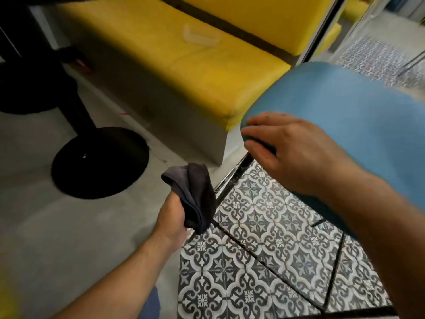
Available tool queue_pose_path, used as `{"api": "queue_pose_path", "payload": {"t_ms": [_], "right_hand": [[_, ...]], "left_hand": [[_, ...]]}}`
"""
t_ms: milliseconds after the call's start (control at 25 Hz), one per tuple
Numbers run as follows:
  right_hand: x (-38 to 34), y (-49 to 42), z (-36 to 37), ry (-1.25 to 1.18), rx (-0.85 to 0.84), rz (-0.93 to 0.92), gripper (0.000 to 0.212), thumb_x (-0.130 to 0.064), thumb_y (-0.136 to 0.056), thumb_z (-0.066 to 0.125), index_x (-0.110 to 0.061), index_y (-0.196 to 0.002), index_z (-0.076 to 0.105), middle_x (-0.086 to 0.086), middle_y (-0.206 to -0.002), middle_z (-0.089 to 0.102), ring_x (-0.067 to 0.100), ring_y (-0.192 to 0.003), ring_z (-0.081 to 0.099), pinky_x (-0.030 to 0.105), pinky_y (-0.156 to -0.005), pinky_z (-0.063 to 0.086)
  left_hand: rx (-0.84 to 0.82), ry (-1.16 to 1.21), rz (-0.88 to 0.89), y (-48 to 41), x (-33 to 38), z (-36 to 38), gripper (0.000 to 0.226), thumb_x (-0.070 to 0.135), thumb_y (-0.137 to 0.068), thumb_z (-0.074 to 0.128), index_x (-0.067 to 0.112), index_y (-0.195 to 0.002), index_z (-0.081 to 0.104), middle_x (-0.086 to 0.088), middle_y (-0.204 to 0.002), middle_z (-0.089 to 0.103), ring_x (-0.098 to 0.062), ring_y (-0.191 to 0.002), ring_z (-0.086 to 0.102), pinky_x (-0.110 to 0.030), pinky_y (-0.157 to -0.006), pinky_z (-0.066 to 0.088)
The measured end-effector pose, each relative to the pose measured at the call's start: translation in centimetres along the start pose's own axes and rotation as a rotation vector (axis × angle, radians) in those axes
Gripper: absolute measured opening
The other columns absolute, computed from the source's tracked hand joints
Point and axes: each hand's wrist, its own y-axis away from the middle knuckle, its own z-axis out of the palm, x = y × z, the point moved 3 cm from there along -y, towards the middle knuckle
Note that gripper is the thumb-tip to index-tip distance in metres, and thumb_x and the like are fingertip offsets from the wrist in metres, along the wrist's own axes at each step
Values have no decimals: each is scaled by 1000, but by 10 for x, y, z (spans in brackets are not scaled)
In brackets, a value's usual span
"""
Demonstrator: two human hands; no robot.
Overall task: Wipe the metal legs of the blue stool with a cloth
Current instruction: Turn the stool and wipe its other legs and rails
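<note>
Blue stool (349, 125) at right above patterned tile floor (264, 256), just beside a yellow bench (174, 72), right hand (289, 150) with fingers curled over the seat's left edge, left hand (171, 218) clenched round a bunched dark cloth (195, 196), low beside the stool

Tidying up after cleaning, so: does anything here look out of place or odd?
A clear plastic piece lies loose on the yellow bench, and a small red scrap sits on the grey floor below it.
</note>
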Motion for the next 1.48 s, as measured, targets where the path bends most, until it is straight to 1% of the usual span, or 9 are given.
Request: {"api": "queue_pose_path", "payload": {"t_ms": [120,240,480,560,680,920,1080,1280,1480], "right_hand": [[-8,15,3,142,125,-38,31,-28,-100,44,-12,-97,70,4,-107,68,25,-95,63,41,-75,52],[-20,25,2,221,110,-27,32,-30,-100,40,-13,-101,68,3,-111,66,28,-97,63,41,-76,52],[-26,45,7,409,125,-94,27,-25,-100,42,-16,-113,63,1,-118,62,26,-98,62,41,-78,53],[-30,52,6,397,169,-125,23,-19,-98,49,-13,-112,65,6,-117,64,28,-101,62,43,-77,54],[-45,68,27,258,316,-208,18,-10,-91,60,-7,-106,69,12,-107,67,32,-96,60,46,-70,54],[-48,78,109,75,56,-9,23,-22,-96,52,-21,-117,62,-2,-113,59,19,-100,51,35,-80,49],[-39,83,111,-27,67,144,23,-38,-97,49,-24,-109,62,-3,-95,61,16,-83,57,30,-67,44],[-62,70,142,-274,84,267,35,-50,-94,47,-22,-110,61,-1,-97,60,18,-86,56,37,-75,50],[-77,69,169,-483,144,318,24,-29,-97,44,-19,-103,65,1,-91,60,17,-82,56,38,-77,49]], "left_hand": [[-57,78,114,-19,-12,8,55,61,-74,55,22,-107,75,-8,-116,71,-23,-106,67,-36,-85,55],[-167,34,242,-23,-7,20,50,58,-76,52,23,-102,76,-5,-110,74,-18,-98,71,-26,-67,57],[-382,259,454,-15,13,1,51,37,-93,39,-4,-111,64,-20,-108,65,-32,-99,62,-40,-85,54],[-353,427,371,-15,6,-13,49,41,-90,39,11,-103,75,-13,-108,72,-29,-101,67,-46,-91,54],[-350,524,236,-17,-21,-6,52,46,-94,38,13,-99,78,-14,-109,73,-30,-99,70,-45,-76,59],[-617,572,120,-16,-42,10,61,48,-98,34,2,-128,61,-26,-130,58,-40,-121,56,-48,-100,45],[-561,595,130,-18,-47,13,62,52,-95,35,6,-119,68,-23,-123,65,-37,-113,62,-48,-91,52],[-403,504,219,-8,-60,15,51,39,-101,31,11,-116,70,-15,-117,69,-29,-112,64,-38,-85,55],[-235,398,283,2,-54,19,61,26,-102,29,16,-68,80,-3,-71,73,-13,-69,72,-21,-57,56]]}}
